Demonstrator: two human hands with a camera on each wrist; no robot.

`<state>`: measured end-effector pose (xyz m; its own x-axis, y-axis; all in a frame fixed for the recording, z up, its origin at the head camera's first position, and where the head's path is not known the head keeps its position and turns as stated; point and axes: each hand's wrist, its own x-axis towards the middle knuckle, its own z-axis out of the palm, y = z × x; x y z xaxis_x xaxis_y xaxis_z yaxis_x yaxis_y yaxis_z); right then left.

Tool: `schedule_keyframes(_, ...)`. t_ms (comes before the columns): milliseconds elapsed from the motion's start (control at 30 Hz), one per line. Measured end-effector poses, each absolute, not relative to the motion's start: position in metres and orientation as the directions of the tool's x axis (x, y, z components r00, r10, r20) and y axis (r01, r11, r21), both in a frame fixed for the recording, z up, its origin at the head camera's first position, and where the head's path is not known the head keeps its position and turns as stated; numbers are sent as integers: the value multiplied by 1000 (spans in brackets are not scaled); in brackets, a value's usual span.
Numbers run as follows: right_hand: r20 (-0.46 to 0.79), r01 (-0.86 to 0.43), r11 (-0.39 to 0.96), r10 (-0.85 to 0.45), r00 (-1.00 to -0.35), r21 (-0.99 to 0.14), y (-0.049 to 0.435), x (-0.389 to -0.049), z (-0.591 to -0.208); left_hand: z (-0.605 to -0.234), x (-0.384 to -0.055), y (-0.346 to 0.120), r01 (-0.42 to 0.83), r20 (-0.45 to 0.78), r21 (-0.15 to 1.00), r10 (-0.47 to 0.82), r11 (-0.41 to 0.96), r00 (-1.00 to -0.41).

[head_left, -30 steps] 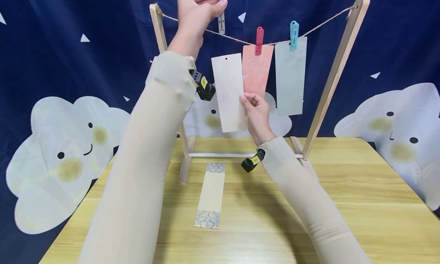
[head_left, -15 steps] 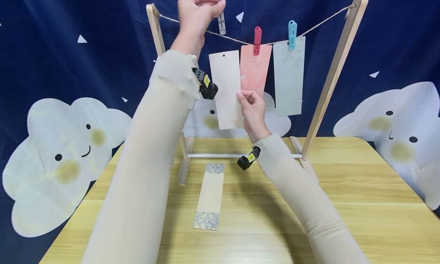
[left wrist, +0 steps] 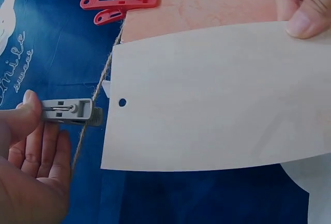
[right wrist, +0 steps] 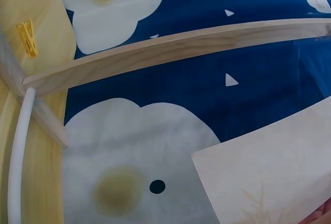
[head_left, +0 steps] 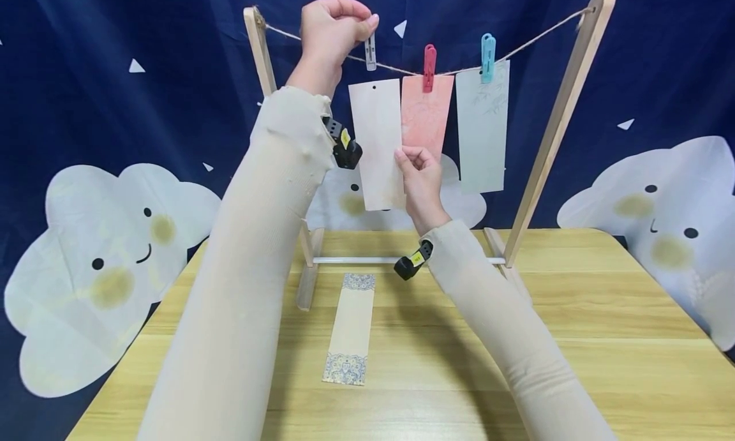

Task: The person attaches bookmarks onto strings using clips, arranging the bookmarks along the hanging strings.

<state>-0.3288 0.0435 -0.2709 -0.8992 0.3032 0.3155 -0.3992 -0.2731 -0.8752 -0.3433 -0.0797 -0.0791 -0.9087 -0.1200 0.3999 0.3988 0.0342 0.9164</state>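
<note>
My left hand [head_left: 335, 39] pinches a grey clothespin [head_left: 370, 53] between thumb and fingers, its lower end at the twine [head_left: 396, 67]. In the left wrist view the clothespin [left wrist: 70, 109] crosses the twine just beside the top edge of a plain pale card [left wrist: 217, 100]. My right hand [head_left: 423, 184] pinches this pale card [head_left: 376, 147] by its right edge, below the twine. A small hole sits near the card's top. To its right, a red clothespin [head_left: 429, 67] holds a pink card [head_left: 426, 112] and a blue one [head_left: 488, 58] holds a pale green card [head_left: 483, 131].
The twine runs between two wooden posts [head_left: 559, 134], joined low down by a white rod [head_left: 358, 260]. A bookmark with blue lace patterns [head_left: 349, 323] lies on the wooden table [head_left: 436, 390]. A yellow clothespin [right wrist: 27, 38] lies beyond the left post in the right wrist view.
My left hand has lowered, bringing the grey clothespin down to the twine. My right hand has raised the pale card slightly and shifted it a little left.
</note>
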Motion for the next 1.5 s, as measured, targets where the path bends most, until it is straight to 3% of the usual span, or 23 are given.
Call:
schedule_keyframes(400,323,-430,-329,332,-886,-841,40,-335,-266,-81,-343,-78,298,307,949,-78,105,-949)
schedule_keyframes(967,300,-419,-386,331,-895,-822,32,-334,-257,-78,-341,-74,258,285,943,-110,208,-952)
schedule_keyframes(1500,314,-418,-355,316,-896,-836,31,-335,-257,-79,-341,-75,231,257,945,-90,233,-962)
